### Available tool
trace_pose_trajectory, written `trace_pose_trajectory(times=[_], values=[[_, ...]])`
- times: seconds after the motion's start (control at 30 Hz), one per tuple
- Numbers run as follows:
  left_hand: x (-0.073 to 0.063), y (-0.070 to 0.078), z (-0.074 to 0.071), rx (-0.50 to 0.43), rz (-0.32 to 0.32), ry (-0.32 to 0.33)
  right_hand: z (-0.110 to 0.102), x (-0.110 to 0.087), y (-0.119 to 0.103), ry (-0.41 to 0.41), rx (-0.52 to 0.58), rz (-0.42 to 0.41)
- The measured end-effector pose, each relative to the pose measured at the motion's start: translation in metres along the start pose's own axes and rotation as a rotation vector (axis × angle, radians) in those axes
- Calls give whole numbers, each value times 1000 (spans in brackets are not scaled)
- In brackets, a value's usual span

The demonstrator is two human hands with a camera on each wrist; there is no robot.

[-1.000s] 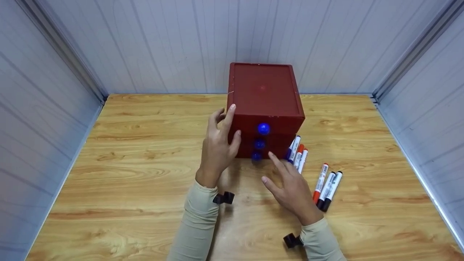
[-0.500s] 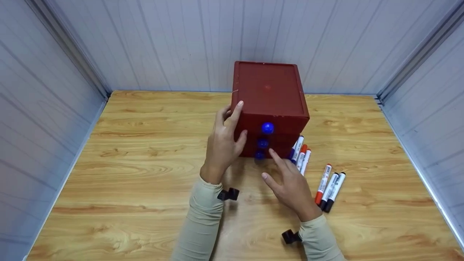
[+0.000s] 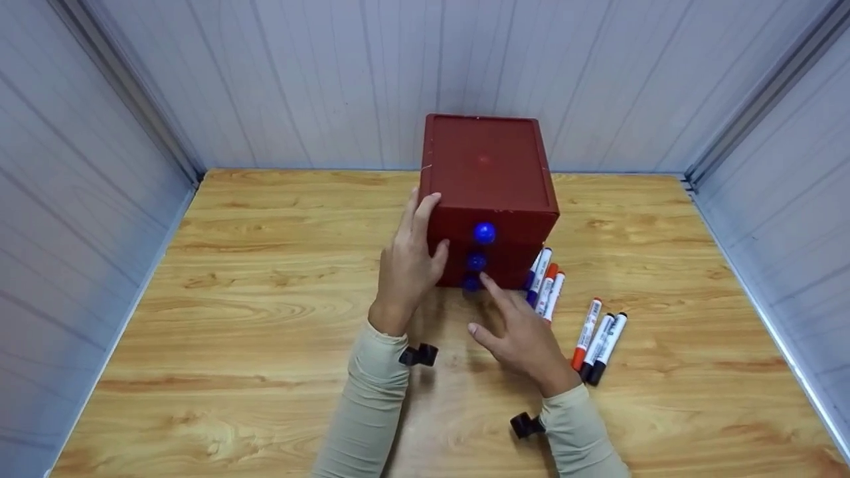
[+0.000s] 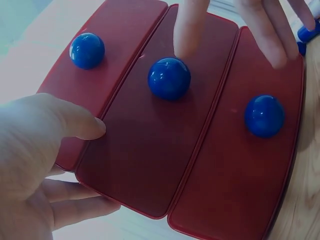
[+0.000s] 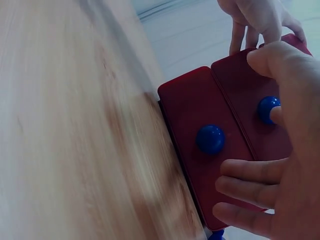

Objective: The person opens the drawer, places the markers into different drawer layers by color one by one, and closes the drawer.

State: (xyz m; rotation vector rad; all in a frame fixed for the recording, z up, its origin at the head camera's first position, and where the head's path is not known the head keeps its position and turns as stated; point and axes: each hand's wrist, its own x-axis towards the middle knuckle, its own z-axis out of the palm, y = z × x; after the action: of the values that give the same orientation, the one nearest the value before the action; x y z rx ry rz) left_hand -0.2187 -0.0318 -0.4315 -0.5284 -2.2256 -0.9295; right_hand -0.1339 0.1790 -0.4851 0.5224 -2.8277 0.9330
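A dark red three-drawer box (image 3: 488,162) stands on the wooden table with its drawers shut. Three round blue knobs run down its front: the top knob (image 3: 485,233), the middle knob (image 4: 169,79) and the bottom knob (image 4: 264,116). My left hand (image 3: 406,269) holds the box's left front edge, thumb on the drawer fronts and fingers along the side. My right hand (image 3: 521,335) is in front of the box, index finger extended with its tip right at the middle knob. The other right fingers are spread near the bottom drawer and hold nothing.
Several white markers (image 3: 546,285) with blue and red ends lie against the box's right side. Nearer the front lie a red-ended marker (image 3: 588,332) and two black-ended markers (image 3: 607,348). A panelled wall (image 3: 299,79) rises behind the table.
My right hand has shifted left, bringing its index fingertip to the middle knob. My left hand stays at the box's left edge, its raised index finger now bent lower. The drawers look unchanged.
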Motion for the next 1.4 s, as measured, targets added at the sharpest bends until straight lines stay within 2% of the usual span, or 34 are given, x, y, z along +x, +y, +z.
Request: trace_pose_trajectory(times=[0.1,0.2,0.5,0.67,1.0,1.13,1.4], values=[[-3,-2,-2,0,-13,2,4,2,-1,-65,-20,4],[-4,-2,-3,7,-18,9,6,5,-1,-93,-46,0],[4,4,-1,31,3,21,3,25,0,24,-133,-100],[4,5,-2,45,-4,19,4,32,2,24,-138,-114],[1,4,-3,63,-16,15,6,45,4,-30,-150,-91],[3,3,-3,58,-13,13,4,49,7,-24,-125,-84],[1,2,-6,58,-10,15,5,51,7,-66,-80,-47]])
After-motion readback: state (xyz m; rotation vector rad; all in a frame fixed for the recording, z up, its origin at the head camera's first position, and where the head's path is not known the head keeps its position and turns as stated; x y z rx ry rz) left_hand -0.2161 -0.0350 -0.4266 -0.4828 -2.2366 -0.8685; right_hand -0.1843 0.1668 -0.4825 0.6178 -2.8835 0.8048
